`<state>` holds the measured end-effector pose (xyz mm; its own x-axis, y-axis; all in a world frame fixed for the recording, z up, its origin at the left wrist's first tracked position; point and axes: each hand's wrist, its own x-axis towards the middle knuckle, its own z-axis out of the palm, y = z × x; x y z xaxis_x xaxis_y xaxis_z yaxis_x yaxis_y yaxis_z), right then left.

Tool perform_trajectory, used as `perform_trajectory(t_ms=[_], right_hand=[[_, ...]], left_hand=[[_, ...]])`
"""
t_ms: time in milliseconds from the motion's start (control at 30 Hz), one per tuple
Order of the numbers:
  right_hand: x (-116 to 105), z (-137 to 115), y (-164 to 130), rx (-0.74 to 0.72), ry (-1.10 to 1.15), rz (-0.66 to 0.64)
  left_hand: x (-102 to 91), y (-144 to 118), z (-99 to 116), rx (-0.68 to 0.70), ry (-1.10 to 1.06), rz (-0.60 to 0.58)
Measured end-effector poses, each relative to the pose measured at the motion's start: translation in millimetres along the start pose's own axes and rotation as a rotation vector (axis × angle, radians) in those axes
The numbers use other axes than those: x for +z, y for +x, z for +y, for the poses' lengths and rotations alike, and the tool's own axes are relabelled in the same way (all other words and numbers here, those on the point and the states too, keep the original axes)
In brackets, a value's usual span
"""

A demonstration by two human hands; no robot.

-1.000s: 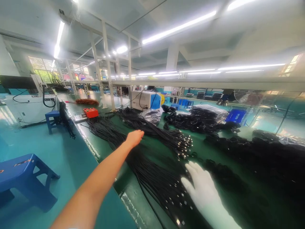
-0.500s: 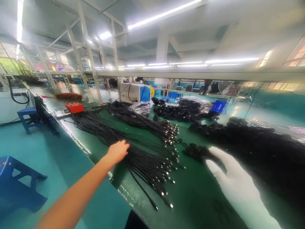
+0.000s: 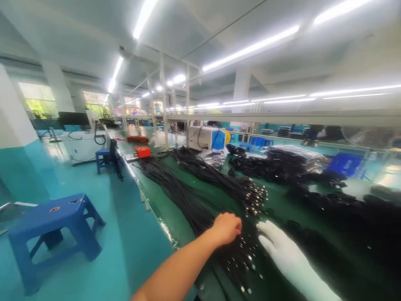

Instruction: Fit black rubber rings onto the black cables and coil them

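Observation:
My bare left hand (image 3: pixel 226 228) rests with curled fingers on a long bundle of black cables (image 3: pixel 181 194) that runs along the near edge of the green table (image 3: pixel 169 217). Whether it grips any cable is hard to tell. My right hand (image 3: pixel 282 251), in a white glove, lies flat and spread on the cables' metal-tipped ends (image 3: pixel 246 267) just to the right. A second bundle of black cables (image 3: pixel 219 177) with shiny plugs lies behind them.
Heaps of coiled black cables (image 3: pixel 282 165) cover the right of the table. A white and blue machine (image 3: pixel 206 138) and an orange box (image 3: pixel 143 151) stand farther back. Blue stools (image 3: pixel 53 228) stand on the teal floor at left.
My left hand has slid back along the cable bundle towards me and closer to the right hand. The gloved right hand moved left onto the plug ends. My view swung left.

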<state>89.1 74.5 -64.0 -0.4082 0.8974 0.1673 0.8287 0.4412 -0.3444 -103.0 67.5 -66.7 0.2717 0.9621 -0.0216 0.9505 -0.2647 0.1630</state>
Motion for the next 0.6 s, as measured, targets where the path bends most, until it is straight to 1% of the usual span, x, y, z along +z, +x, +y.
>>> perform_trajectory(t_ms=[67,167,233,333,400,500,533,600], right_hand=[[13,3,20,-0.068,-0.052,-0.065],[28,6,34,-0.079,-0.135,-0.155],[38,5,29,-0.065,-0.204,-0.183],[47,-7,11,-0.022,-0.305,-0.166],[47,-18,2,0.029,-0.298,-0.194],[34,-25,-3,0.116,-0.199,-0.266],[28,-24,-5,0.148,-0.156,-0.268],[15,-16,-11,0.186,-0.072,-0.208]], left_hand=[[1.5,-5,-6,0.029,-0.037,0.017],[2.8,-10,-15,0.080,-0.078,0.040],[5.1,-11,-21,0.093,-0.080,0.057],[10.7,-10,-28,0.099,-0.071,0.079],[13.1,-10,-31,0.104,-0.075,0.095],[8.3,-15,-39,0.074,-0.095,0.153],[4.0,-19,-45,0.047,-0.104,0.184],[-7.5,-29,-62,-0.037,-0.122,0.258]])
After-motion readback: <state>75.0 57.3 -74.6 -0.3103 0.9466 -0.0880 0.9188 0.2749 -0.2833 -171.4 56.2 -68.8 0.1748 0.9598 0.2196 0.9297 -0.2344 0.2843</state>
